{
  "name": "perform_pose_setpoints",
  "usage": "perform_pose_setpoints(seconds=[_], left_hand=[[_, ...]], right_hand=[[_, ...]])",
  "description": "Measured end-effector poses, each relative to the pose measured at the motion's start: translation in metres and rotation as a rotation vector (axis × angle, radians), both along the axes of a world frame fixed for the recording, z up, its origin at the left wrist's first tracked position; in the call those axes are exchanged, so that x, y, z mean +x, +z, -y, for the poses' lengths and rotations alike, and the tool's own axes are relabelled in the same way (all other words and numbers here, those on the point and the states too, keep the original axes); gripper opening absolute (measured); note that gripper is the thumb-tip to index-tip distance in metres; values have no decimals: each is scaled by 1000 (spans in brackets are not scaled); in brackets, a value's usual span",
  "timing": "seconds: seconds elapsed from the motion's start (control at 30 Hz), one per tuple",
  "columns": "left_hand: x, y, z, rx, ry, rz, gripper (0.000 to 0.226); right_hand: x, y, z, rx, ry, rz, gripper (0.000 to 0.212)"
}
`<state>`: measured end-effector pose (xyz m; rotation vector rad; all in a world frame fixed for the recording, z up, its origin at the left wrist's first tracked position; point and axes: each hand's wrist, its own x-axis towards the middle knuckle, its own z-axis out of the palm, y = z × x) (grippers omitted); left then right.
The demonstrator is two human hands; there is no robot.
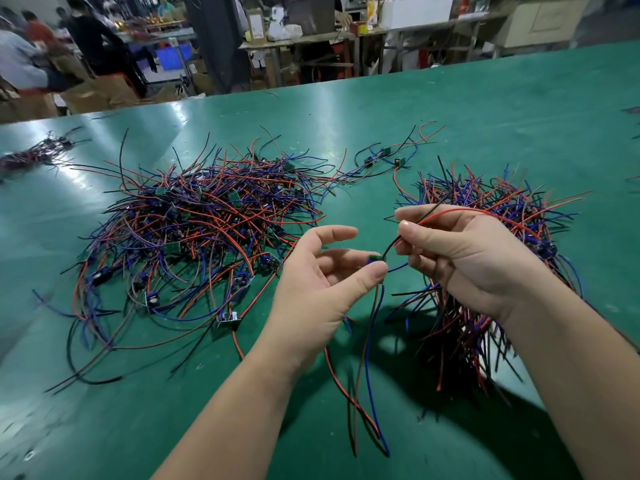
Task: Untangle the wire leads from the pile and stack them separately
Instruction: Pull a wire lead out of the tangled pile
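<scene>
Table, left hand, right hand pinching lead

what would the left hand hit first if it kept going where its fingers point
Most likely the right hand, pinching red and black leads just beyond the left hand and the small green board it pinches; depth is unclear.

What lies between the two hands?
In the head view, a short black wire runs from the green board pinched by the left hand to the right hand.
</scene>
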<state>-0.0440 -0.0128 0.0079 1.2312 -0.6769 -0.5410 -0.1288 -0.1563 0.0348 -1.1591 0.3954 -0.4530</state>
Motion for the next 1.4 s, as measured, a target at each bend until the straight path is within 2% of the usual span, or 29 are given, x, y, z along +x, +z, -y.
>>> perform_pose_setpoints(seconds=[0.13,0.33,0.5,0.63,0.67,0.77,0.87,0.97,1.1,1.17,1.27,1.33,1.4], left_hand=[[0,-1,2,3,35,-27,54],[6,-6,4,33,130,-66,55],[20,-8,5,108,282,-152,21],[28,-8,2,100,353,-157,4],[29,-8,1,133,381,-113,6],[36,-13,-4,329,466,151,16],[38,-15,-10,481,502,385,25],[40,-16,-12,522,537,475,35],[45,-13,-16,584,595,514,51],[48,-13,-20,729,596,580,56],[49,-14,-22,968,477,728,54],[47,-17,-20,1065,342,799,53],[45,-23,-19,1104,300,850,44]], right_hand=[[-1,1,-1,-50,59,-25,14],[3,9,-13,-200,128,-141,18],[32,66,22,-324,-26,-80,20],[83,108,64,-584,-250,-68,10],[99,110,78,-624,-290,-98,10],[145,99,110,-505,-326,-220,11],[162,69,129,-434,-346,-410,35],[164,45,130,-535,-361,-548,43],[158,34,106,-618,-325,-630,42],[142,33,80,-774,-224,-615,41],[104,31,34,-879,-37,-502,26],[73,25,7,-944,86,-483,22],[46,16,-15,-1006,194,-490,17]])
